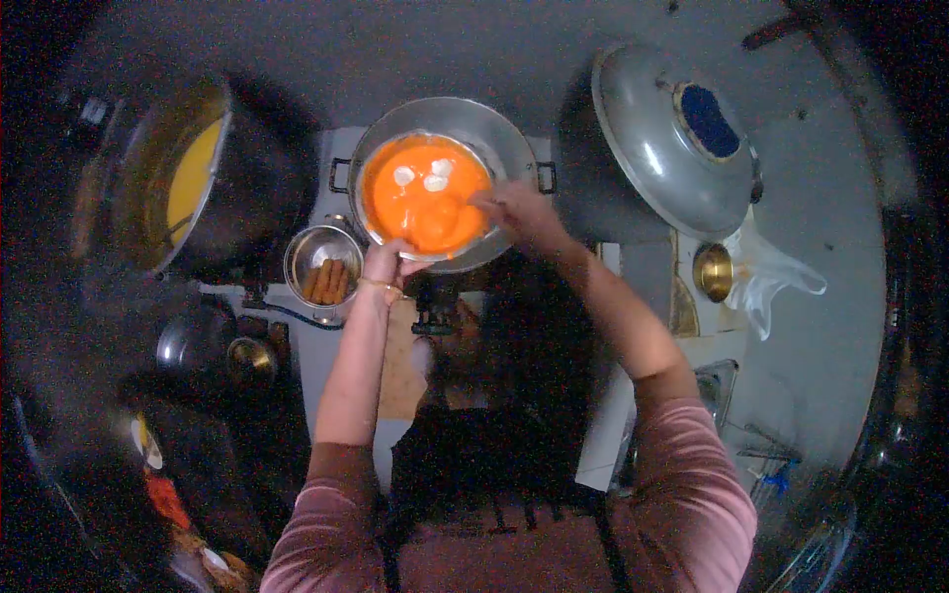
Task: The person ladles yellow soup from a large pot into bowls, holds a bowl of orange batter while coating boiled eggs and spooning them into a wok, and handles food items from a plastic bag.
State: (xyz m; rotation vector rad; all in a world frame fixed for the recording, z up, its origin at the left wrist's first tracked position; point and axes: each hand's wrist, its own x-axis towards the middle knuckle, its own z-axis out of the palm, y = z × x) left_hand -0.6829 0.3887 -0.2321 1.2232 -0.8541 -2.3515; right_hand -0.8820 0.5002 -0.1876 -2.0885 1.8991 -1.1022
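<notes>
A bowl of bright orange liquid [395, 214], with several white blobs [436, 176] on its surface, sits inside or over a wide two-handled metal pan [499, 128]. My left hand [388, 259] is closed on the bowl's near rim [427, 258], thumb on top. At the bowl's right side is my right hand [524, 212], smeared by motion, with its fingers drawn together at the edge of the orange liquid. Whatever those fingers hold is too blurred to name; a smooth orange swell lies in front of them.
Left of the pan, a small steel bowl [321, 242] contains brown sticks. A large dark pot [222, 183] with yellow liquid stands further left. On the right are a big pot under a domed metal lid [657, 148], a brass-coloured bowl [713, 273] and a clear plastic bag [776, 272].
</notes>
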